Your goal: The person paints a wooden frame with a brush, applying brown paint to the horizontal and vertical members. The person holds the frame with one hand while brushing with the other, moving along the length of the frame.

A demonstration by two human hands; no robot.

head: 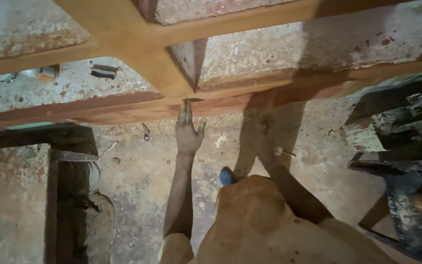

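- Far left, a dark plank (54,195) stands near a rumpled cloth (91,220) on the stained concrete floor (137,181); neither is near a hand.
- Up at the left, small metal bits (103,71) lie on the floor beyond the frame, well apart from the work.
- The wooden frame (123,105) runs across the whole view, its long rail lying left to right with a slight rise toward the right; a cross member (137,44) meets it near the middle.
- The left hand (188,131) reaches straight forward, arm extended, palm flat and fingers together and fully stretched, thumb spread to the side. It grips nothing; the fingertips touch the near edge of the rail right at a small dark notch (190,100).
- So the rail lies directly ahead of that hand and crosses it at a right angle: the hand points away from the body, the rail's long axis runs sideways.
- Just right of the left forearm, a blue shoe tip (226,177) shows beside the person's bent knee.
- The right hand (273,150) sits lower and farther back from the rail than the left, in shadow. It appears closed around a thin, pale-tipped tool (284,153), though what kind I cannot tell.
- The left hand is clearly the nearer one to the frame.
- Far right, a dark paint-spattered stool (406,166) stands apart.
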